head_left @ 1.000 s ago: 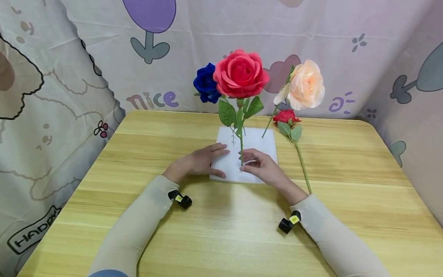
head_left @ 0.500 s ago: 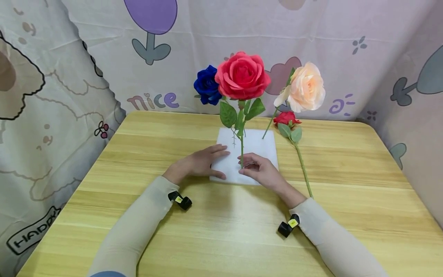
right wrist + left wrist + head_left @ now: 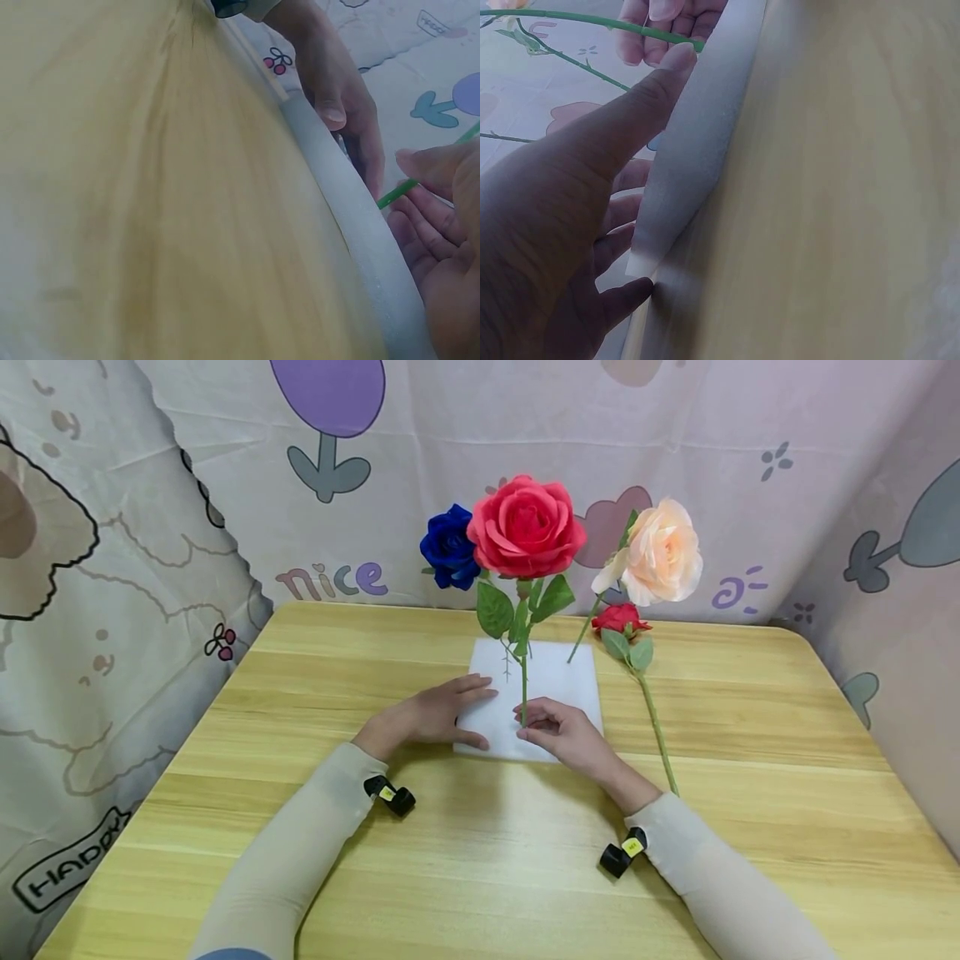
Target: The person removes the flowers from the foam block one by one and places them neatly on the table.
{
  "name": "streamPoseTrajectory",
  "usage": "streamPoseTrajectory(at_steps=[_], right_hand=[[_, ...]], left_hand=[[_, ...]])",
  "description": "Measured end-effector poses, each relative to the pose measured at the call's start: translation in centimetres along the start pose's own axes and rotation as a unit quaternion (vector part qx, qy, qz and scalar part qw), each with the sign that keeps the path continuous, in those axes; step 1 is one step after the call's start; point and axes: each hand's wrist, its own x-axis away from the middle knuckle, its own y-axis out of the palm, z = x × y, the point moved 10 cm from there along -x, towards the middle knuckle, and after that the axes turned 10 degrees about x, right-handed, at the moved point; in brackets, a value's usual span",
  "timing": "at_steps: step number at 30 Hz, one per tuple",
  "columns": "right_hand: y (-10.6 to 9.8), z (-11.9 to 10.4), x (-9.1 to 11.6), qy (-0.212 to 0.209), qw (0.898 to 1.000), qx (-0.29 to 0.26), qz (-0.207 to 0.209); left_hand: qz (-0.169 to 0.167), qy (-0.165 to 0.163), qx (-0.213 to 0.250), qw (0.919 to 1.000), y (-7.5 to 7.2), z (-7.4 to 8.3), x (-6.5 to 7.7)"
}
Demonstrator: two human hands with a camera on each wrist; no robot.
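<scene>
A large coral-red artificial rose stands upright at a white foam block. My right hand pinches its green stem low down, thumb on the near side and fingers behind; in the right wrist view the stem runs between thumb and fingers to the foam. My left hand rests on the block's left part, fingers extended and thumb apart near the front edge. Behind the coral rose, to the left, is a blue rose. A peach rose leans right, its stem at the block's back right.
A smaller red rose lies on the wooden table right of the block, its stem running toward my right sleeve. A printed cloth hangs behind the table and along both sides.
My right hand has shifted slightly down and nearer along the coral rose's stem. The left hand keeps its place on the foam; the view has tilted a little.
</scene>
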Motion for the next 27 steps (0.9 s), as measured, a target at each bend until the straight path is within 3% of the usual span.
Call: streamPoseTrajectory(at_steps=[9, 16, 27], right_hand=[[-0.2, -0.5, 0.2, -0.021, 0.999, 0.042, 0.011], [0.1, 3.2, -0.6, -0.046, 0.997, 0.053, 0.024], [0.2, 3.1, -0.7, -0.052, 0.996, 0.067, 0.027]], left_hand=[[-0.001, -0.001, -0.001, 1.0000, -0.1, 0.1, 0.0], [0.002, 0.004, -0.003, 1.0000, 0.0, 0.0, 0.0], [0.003, 0.018, -0.011, 0.9998, -0.1, 0.2, 0.1]])
